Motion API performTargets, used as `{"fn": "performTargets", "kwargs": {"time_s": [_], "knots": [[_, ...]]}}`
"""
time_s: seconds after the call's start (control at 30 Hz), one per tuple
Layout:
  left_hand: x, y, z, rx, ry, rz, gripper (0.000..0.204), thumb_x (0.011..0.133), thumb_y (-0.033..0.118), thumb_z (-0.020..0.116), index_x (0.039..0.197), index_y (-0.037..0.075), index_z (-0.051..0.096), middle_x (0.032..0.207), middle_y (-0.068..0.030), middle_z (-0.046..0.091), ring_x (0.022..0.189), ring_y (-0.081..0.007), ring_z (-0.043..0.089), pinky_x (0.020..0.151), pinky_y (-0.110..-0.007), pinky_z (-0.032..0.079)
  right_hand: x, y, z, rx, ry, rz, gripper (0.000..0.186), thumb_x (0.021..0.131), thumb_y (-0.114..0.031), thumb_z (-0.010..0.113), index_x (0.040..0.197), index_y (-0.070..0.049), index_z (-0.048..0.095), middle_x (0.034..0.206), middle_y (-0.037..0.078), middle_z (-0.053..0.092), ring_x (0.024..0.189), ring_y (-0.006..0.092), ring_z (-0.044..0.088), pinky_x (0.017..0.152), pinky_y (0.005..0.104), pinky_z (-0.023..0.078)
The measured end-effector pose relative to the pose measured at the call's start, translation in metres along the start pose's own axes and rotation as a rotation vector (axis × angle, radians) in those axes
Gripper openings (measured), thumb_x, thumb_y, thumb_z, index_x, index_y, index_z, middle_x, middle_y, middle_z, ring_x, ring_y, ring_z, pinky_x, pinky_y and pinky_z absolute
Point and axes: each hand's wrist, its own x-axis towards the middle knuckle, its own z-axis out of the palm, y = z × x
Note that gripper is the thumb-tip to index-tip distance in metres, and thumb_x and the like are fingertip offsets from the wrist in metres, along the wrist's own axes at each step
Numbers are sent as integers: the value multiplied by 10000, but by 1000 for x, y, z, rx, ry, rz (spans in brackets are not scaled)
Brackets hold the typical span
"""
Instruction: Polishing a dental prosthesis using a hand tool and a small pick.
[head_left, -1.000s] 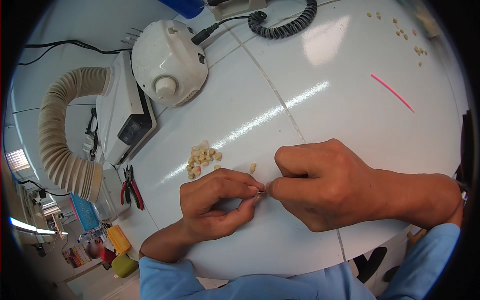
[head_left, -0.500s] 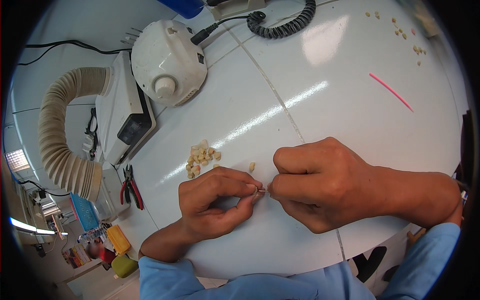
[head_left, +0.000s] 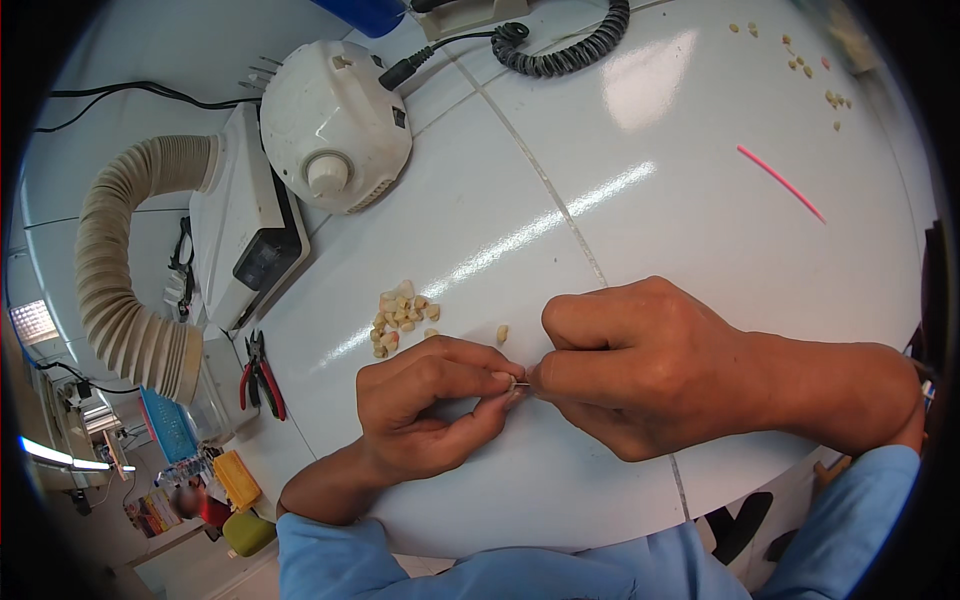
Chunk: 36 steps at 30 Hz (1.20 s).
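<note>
A tiny pale piece [head_left: 513,382], mostly covered and too small to read in detail, is pinched between thumb and forefinger of the left hand [head_left: 425,405]. A thin, straight, silvery rod [head_left: 524,384] points at it from the right hand's [head_left: 640,370] pinch, near cream-coloured, irregular nuggets [head_left: 405,312] heaped on the glossy white table [head_left: 650,230].

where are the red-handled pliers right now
In the head view, the pliers lie toward the left side, just below the white box and left of the left hand.
</note>
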Motion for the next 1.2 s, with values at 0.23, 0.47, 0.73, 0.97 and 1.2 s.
{"fn": "performTargets", "kwargs": {"time_s": [0.23, 0.47, 0.73, 0.97, 1.2], "knots": [[3, 4, 1, 15, -7, -1, 230, 811, -96, 853, 1003, -10, 761, 1007, -187, 804, 879, -230, 803, 741, -295, 646, 0, 0, 0, -12, -21, -9, 106, 780, 26, 746, 806, 23, 643, 779, 102, 560, 589, 271, 598, 514, 406, 500], [4, 6, 0, 49, -14, 1, 250, 813, -99, 853, 1036, -12, 777, 1018, -172, 807, 893, -229, 797, 757, -297, 640, 1, 1, -1, 4, -30, -11, 99, 779, 22, 752, 814, 25, 659, 786, 104, 574, 594, 273, 607, 515, 406, 505], [5, 8, -1, 28, -47, -24, 258, 809, -108, 841, 1046, -18, 790, 1030, -172, 806, 917, -236, 802, 774, -301, 648, 0, 1, -1, 12, -36, -9, 87, 789, 12, 754, 836, 28, 683, 787, 107, 585, 603, 277, 619, 520, 404, 510], [5, 7, 0, 8, -43, -30, 254, 806, -110, 841, 1037, -20, 788, 1017, -175, 807, 914, -244, 807, 775, -299, 653, 0, 1, -1, 9, -57, 6, 88, 783, 12, 754, 840, 29, 689, 788, 108, 589, 604, 286, 621, 523, 412, 512], [0, 3, -1, -73, 6, -85, 226, 843, -119, 810, 1053, -46, 770, 1007, -185, 808, 914, -230, 808, 787, -300, 648, 0, 1, 1, 31, 51, -11, 212, 749, 65, 788, 768, -32, 600, 765, 65, 461, 555, 225, 526, 485, 376, 430]]}}
